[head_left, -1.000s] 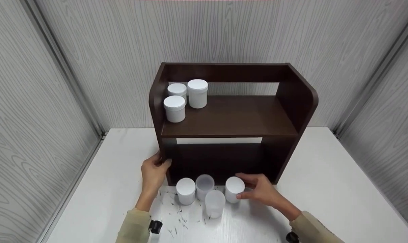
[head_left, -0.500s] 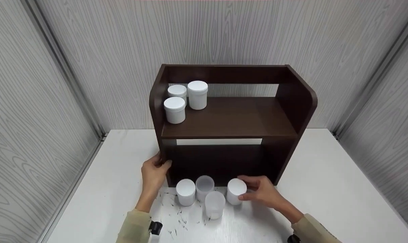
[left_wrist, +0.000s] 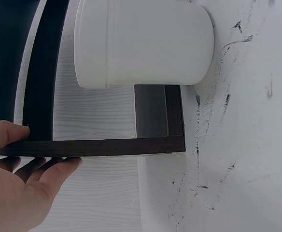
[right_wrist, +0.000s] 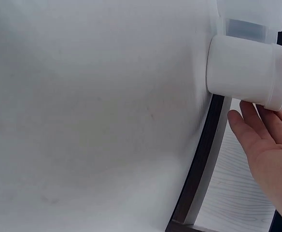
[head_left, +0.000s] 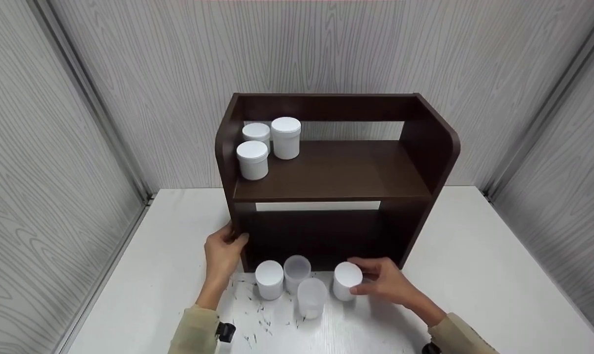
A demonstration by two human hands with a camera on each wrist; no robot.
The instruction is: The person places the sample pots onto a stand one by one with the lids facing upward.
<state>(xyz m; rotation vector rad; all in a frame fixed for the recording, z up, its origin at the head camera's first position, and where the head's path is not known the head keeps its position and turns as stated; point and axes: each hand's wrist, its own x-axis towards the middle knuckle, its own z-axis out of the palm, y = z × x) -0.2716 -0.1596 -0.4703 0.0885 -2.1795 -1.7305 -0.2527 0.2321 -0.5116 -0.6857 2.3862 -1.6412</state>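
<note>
Fingers (head_left: 365, 289) of my right hand (head_left: 391, 282) hold a lidded white jar (head_left: 346, 281) upright on the surface (head_left: 473, 275); my left hand (head_left: 221, 255) grips one side of the brown shelf (head_left: 346, 169).

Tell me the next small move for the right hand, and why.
Probably raise the white jar: the right hand holds it by its sides, the left hand grips the side of the shelf, and three similar jars stand on its upper level, with bare space beside them.
</note>
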